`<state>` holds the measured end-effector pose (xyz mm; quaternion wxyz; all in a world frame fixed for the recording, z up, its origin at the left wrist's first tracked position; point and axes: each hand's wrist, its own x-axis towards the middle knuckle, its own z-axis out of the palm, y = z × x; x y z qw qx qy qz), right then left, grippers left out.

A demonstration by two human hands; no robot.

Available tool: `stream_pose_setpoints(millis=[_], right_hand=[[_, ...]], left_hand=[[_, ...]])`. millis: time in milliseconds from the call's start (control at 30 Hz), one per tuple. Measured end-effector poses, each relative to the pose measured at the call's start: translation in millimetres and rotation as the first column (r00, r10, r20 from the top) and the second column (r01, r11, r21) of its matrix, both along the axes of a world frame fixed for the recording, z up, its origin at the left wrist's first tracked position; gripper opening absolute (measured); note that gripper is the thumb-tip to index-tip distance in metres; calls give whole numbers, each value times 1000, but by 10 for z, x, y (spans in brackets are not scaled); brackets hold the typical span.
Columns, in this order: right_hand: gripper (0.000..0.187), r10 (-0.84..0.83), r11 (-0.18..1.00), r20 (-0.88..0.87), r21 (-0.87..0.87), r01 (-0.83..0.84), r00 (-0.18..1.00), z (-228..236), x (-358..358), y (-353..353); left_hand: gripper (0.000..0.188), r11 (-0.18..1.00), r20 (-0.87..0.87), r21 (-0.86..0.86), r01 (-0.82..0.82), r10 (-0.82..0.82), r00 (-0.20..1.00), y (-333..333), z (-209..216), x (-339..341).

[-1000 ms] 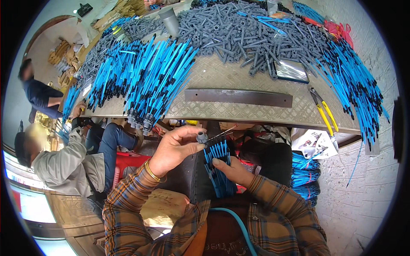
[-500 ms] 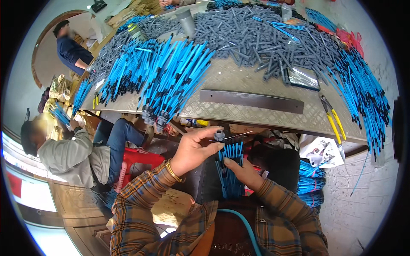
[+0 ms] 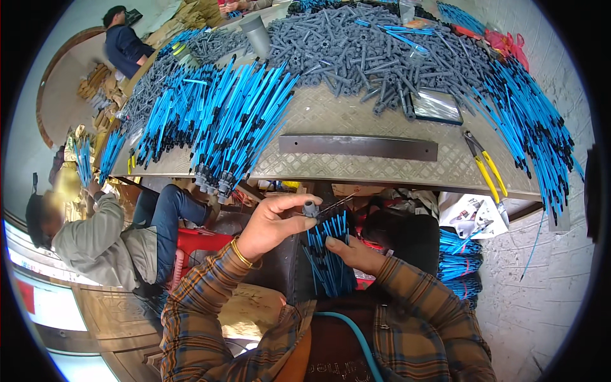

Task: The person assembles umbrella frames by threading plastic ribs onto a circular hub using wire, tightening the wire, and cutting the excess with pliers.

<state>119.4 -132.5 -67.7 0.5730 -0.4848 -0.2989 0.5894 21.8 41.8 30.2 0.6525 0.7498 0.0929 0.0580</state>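
Note:
My left hand (image 3: pixel 272 224) pinches a grey ribbed plastic fitting (image 3: pixel 310 209) between thumb and forefinger, its round open end facing up. A thin dark rod (image 3: pixel 337 202) slants up to the right beside the fitting; whether it touches it I cannot tell. Wrapped round a bundle of thin blue tubes with black ends (image 3: pixel 327 254) is my right hand (image 3: pixel 358 254), its thumb lying across them. The bundle stands roughly upright, just below and right of the fitting, over my lap.
The table (image 3: pixel 242 167) ahead bears a heap of grey fittings (image 3: pixel 356 51), blue tube piles (image 3: pixel 235 114), a metal bar (image 3: pixel 356 147), yellow-handled pliers (image 3: pixel 485 167) and a dark-framed flat box (image 3: pixel 436 106). A seated person (image 3: pixel 102 235) works at left; another person (image 3: pixel 124 44) is beyond.
The whole view has shifted slightly, and both hands sit a little further left in it. The thin rod slants more steeply. Both hands keep their hold. The far person appears more upright.

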Motion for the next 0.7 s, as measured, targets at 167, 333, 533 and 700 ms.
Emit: stream_pose_setpoints(millis=[167,333,533,700], right_hand=[[51,42,998,-14,39,-41,999,10,-24,-23],[51,15,1000,7,-7,-15,1000,91,-44,-72],[51,-138,986,68,-81,144,988,143,-113,-64],[52,-197,977,63,-74,201,978,203,-148,-56]], left_hand=[[29,993,-41,-100,59,-63,997,-17,109,-7],[25,976,-124,-219,-4,-24,992,-67,233,51],[24,650,-18,746,147,-200,980,-15,586,204],[27,832,-313,523,188,-18,950,-165,631,130]])
